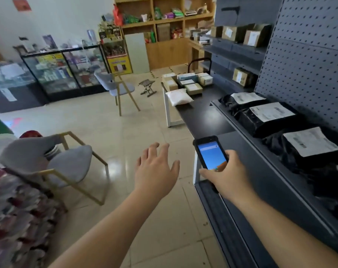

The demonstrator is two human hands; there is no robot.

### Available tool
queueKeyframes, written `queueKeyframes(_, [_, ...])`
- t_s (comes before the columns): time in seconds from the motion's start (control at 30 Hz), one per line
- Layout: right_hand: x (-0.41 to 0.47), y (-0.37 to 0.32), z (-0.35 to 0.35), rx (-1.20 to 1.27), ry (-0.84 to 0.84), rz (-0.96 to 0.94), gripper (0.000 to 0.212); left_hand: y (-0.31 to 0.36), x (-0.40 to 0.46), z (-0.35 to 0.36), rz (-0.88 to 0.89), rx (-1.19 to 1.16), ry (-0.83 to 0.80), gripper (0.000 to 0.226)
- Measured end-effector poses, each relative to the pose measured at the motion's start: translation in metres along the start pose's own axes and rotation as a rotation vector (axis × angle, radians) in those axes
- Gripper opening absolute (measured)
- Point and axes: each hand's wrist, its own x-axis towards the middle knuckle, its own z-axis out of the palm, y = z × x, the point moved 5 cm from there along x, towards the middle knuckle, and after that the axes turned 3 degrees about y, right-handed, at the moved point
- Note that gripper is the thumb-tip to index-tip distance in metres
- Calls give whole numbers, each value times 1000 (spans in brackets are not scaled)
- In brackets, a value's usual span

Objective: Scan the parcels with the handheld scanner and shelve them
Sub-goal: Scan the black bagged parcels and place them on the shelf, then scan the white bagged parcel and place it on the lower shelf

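Note:
My right hand [225, 174] grips the black handheld scanner [210, 152], its blue screen lit and facing up, just in front of the dark shelf unit [261, 171]. My left hand [156, 169] hovers over the floor with fingers spread and holds nothing. Black bagged parcels with white labels [268, 117] lie in a row on the shelf at the right. Farther off, a black table [201, 111] carries a white soft parcel [178, 96] and several cardboard and grey boxes [189, 82].
Upper grey shelves [239, 49] hold a few cardboard boxes. A grey chair [67, 161] stands at my left, another chair [117, 88] and a small folding stool [147, 87] farther ahead. Glass display cabinets [63, 72] and wooden shelving [164, 26] line the back.

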Motion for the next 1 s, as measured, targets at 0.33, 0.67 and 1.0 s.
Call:
queueKeyframes(0.33, [132,-78,102,-51,-167,-103,69,-80,118,19,-203,-13,7,65])
queueKeyframes(0.67, [259,-164,215,-83,-160,-97,70,-195,295,29,-217,-39,-2,66])
queueKeyframes(1.0, [394,-194,280,-93,-125,-11,68,-222,452,67,-171,-51,-85,66])
